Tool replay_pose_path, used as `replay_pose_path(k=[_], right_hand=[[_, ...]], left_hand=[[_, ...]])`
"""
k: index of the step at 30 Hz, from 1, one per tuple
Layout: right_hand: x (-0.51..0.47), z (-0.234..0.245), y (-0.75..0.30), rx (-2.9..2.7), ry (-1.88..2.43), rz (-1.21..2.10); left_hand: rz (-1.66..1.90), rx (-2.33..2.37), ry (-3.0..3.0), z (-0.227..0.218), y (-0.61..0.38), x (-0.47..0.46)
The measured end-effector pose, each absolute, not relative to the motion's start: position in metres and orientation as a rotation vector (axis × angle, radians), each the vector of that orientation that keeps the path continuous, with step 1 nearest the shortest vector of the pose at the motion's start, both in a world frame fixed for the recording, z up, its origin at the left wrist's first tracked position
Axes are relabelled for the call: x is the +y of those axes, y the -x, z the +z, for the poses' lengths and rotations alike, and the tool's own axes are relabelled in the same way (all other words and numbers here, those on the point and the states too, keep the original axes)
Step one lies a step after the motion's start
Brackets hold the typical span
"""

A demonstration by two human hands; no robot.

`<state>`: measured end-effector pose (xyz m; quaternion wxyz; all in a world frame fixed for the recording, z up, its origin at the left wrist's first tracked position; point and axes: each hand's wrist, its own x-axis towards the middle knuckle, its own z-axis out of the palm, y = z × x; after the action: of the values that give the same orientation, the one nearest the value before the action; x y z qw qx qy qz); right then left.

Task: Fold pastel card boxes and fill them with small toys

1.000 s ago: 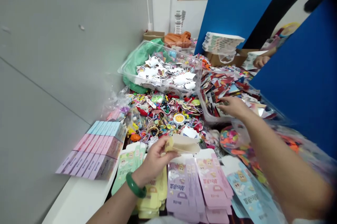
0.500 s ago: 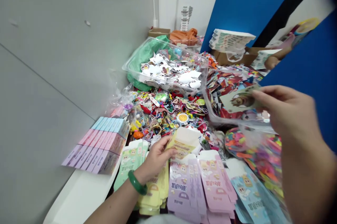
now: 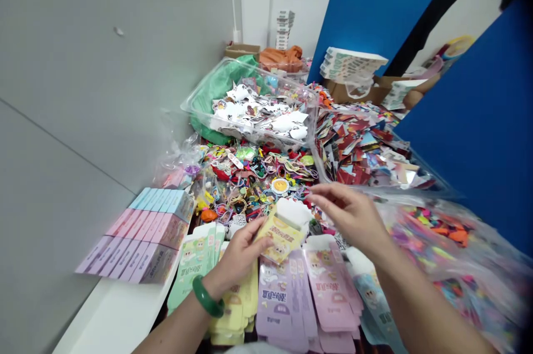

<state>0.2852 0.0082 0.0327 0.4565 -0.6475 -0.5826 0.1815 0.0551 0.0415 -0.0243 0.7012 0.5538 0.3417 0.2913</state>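
Observation:
My left hand (image 3: 238, 257), with a green bangle on its wrist, is closed on a small yellow carton (image 3: 283, 232) and holds it tilted, open end up, above the flat cartons. My right hand (image 3: 350, 212) hovers just right of the carton's open top, its fingertips pinched together and pointing left. Whether anything is between those fingertips I cannot make out. Under both hands lie stacks of flat purple and pink cartons (image 3: 308, 287), with green ones (image 3: 195, 259) to the left.
A heap of colourful hair ties and trinkets (image 3: 254, 176) lies behind the carton. Further back stand a clear bin of white stickers (image 3: 200, 100) and a bin of red picture cards (image 3: 318, 161). Pink-and-blue boxes (image 3: 141, 232) lie at the left, blue partitions (image 3: 478, 121) stand at the right, and another person's hand (image 3: 412, 99) shows far back.
My right hand lifted a picture card from the red card bin, then came down and left to the yellow carton's opening. The card no longer shows. My left hand tilted the carton more upright.

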Motion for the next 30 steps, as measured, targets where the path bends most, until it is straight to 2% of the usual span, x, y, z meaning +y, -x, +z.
replay_pose_path(k=[6, 9, 13, 20, 30], right_hand=[[0.010, 0.028, -0.345, -1.425, 2.025, 0.101], [0.004, 0.030, -0.369, -1.463, 2.184, 0.217], [0.003, 0.014, -0.363, -1.570, 2.128, 0.465], [0.028, -0.035, -0.311, -1.710, 2.115, 0.504], [0.042, -0.061, -0.299, -1.843, 2.066, 0.495]], left_hand=[[0.714, 0.862, -1.164, -0.018, -0.041, 0.047], [0.709, 0.920, -1.153, -0.016, -0.034, 0.048], [0.720, 0.964, -1.130, -0.017, -0.033, 0.049], [0.763, 0.953, -1.161, -0.015, -0.035, 0.049], [0.772, 0.958, -1.132, -0.013, -0.030, 0.045]])
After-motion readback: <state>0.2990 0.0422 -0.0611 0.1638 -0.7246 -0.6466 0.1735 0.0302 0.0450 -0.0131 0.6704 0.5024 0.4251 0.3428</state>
